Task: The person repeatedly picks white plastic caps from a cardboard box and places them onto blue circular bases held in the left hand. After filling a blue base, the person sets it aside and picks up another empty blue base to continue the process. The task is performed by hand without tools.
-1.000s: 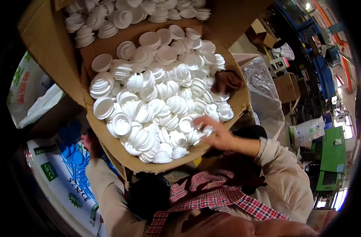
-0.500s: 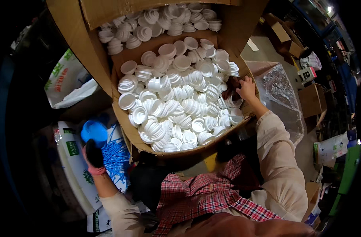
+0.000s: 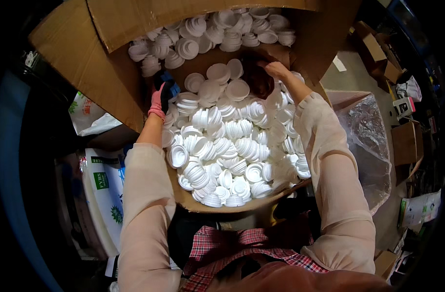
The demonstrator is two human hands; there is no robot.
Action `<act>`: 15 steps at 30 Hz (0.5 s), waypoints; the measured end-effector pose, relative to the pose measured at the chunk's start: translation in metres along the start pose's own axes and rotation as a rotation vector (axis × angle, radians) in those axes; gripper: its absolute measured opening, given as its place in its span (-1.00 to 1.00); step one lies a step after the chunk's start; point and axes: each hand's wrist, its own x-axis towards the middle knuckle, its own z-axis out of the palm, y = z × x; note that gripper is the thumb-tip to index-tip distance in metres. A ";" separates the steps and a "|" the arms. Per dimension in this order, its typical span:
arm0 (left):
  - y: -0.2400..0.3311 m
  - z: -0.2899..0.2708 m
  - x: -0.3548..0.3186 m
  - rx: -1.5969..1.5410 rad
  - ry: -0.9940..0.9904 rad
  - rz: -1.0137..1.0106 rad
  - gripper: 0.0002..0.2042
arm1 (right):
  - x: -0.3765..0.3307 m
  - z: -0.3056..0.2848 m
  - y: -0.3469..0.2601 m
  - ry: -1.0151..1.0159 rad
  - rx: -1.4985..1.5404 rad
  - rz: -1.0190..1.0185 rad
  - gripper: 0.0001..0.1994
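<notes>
A large cardboard box (image 3: 222, 210) holds many white, round, ridged plastic caps (image 3: 232, 129). My left hand (image 3: 159, 100), in a pink and black glove, is inside its far left part. It is closed on a blue plastic piece (image 3: 172, 88), which is mostly covered by the glove. At the far right of the heap, my bare right hand (image 3: 277, 71) grips the edge of a dark red-brown, rounded, bowl-like thing (image 3: 260, 83). That thing sits among the caps, and its exact kind is unclear. White caps lie between my hands.
Raised brown flaps (image 3: 198, 17) stand along the box's far side, with more white caps (image 3: 217, 31) behind. A clear plastic-lined bin (image 3: 366, 131) stands to the right. White printed sacks (image 3: 103, 182) lie at the left. Smaller cartons (image 3: 407, 143) are farther right.
My left hand has moved from the blue round container at lower left up into the box, carrying a blue piece. My right hand and the red-brown thing have shifted farther away and leftward.
</notes>
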 end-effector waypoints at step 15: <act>0.020 0.145 -0.167 0.063 -0.403 0.136 -0.48 | -0.175 0.030 -0.104 -0.472 0.033 -0.204 -0.60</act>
